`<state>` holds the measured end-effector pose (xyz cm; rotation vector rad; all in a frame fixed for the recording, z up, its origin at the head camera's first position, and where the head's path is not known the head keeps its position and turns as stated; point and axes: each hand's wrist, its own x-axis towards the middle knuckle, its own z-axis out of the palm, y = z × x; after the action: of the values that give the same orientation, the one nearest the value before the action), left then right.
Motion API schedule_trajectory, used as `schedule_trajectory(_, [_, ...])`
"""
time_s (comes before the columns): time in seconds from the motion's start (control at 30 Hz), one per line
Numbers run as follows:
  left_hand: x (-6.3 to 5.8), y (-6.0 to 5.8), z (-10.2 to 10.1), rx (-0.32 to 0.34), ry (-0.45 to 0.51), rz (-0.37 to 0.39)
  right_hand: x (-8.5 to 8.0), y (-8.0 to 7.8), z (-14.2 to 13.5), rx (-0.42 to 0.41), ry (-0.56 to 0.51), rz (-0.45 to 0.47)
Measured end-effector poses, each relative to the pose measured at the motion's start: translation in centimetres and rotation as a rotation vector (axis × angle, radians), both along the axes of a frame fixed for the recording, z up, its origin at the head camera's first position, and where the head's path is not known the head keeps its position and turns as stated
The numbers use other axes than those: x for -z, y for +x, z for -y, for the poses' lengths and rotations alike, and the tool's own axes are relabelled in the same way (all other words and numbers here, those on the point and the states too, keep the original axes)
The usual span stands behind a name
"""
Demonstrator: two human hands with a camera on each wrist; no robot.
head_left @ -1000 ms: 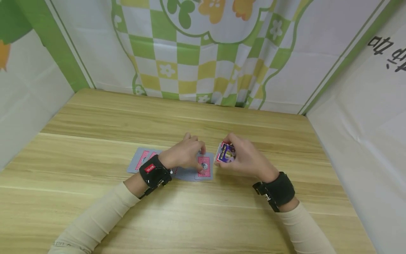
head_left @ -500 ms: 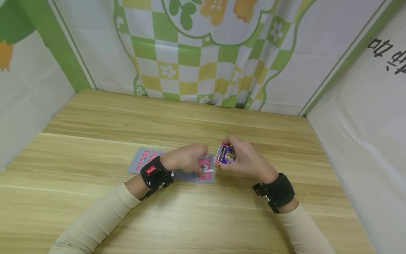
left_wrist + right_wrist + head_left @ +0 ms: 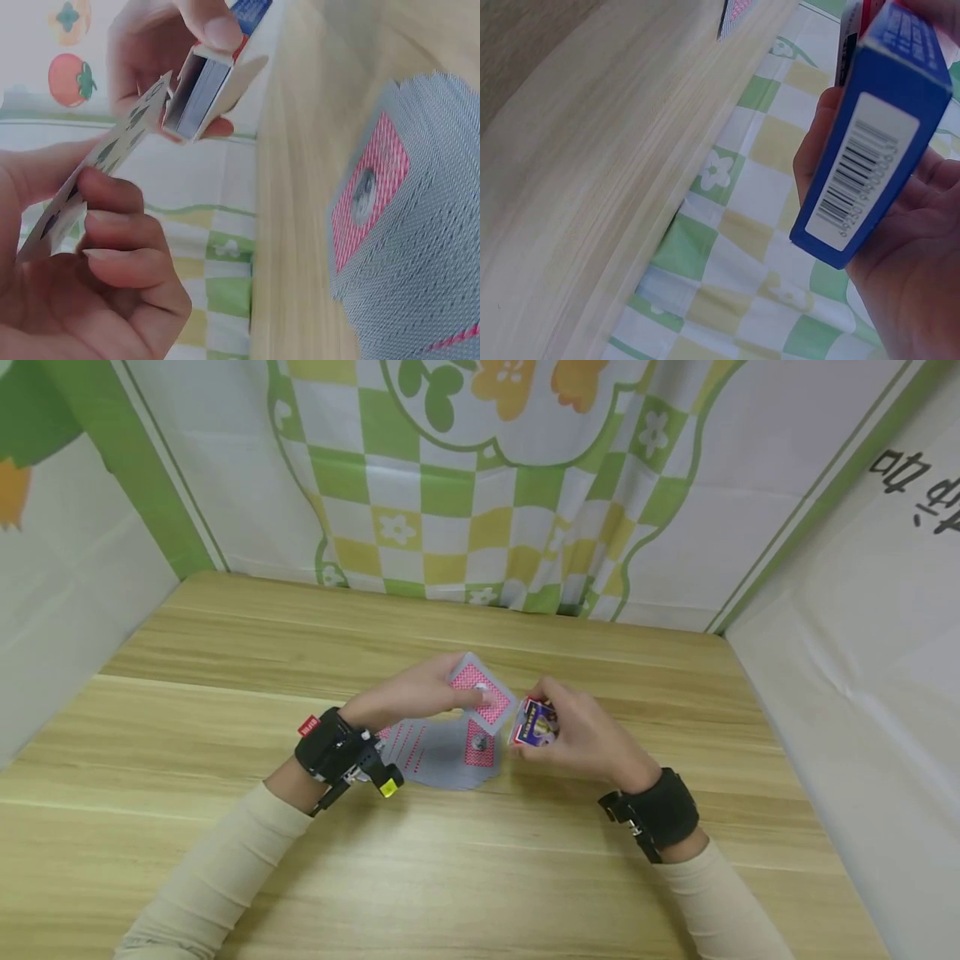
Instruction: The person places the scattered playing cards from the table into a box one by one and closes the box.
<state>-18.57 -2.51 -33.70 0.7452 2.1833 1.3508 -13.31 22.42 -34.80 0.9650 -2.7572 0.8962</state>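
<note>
My left hand [image 3: 416, 695] pinches a playing card [image 3: 493, 713] between thumb and fingers, raised above the table with its red-patterned back up. In the left wrist view the card's face [image 3: 120, 139] shows dark pips, and its far edge is at the mouth of a card box [image 3: 180, 112]. Cards stand inside that box. My right hand [image 3: 588, 735] grips the box [image 3: 538, 724], its open end turned toward the left hand. The right wrist view shows the box's blue side with a barcode label [image 3: 864, 172]. Below the left hand, overlapping cards [image 3: 442, 756] lie fanned face down.
The wooden table [image 3: 480, 877] runs back to a green, white and yellow checked curtain [image 3: 465, 502]. Pale fabric walls [image 3: 840, 635] stand at both sides. Each wrist wears a black strap [image 3: 660, 810] with a camera.
My left hand has lifted a card off the right end of the fanned cards and tilted it up beside the box. The right hand has stayed in place with the box.
</note>
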Motion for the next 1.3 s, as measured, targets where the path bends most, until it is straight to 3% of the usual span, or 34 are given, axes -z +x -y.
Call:
schedule_trajectory(0.3, [0.8,0.3,-0.8,-0.046,0.019,0.013,0.0,0.1,0.3,-0.020,0.004,-0.017])
schedule_trajectory(0.7, [2.0,1.1,-2.5,-0.117,0.148,0.020,-0.1,0.1,0.1,-0.015,-0.014,-0.047])
schedule_trajectory(0.93, [2.9,2.0,-4.1,-0.108,0.077,0.014,0.1,0.0,0.1,-0.011,-0.021,-0.075])
schedule_trajectory(1.1, [2.6,1.9,-3.9,-0.106,0.052,0.009,0.1,-0.1,-0.1,-0.006,-0.010,-0.068])
schedule_trajectory(1.3, [1.2,0.2,-1.6,-0.149,0.068,-0.012,-0.2,-0.2,-0.3,0.019,0.010,-0.064])
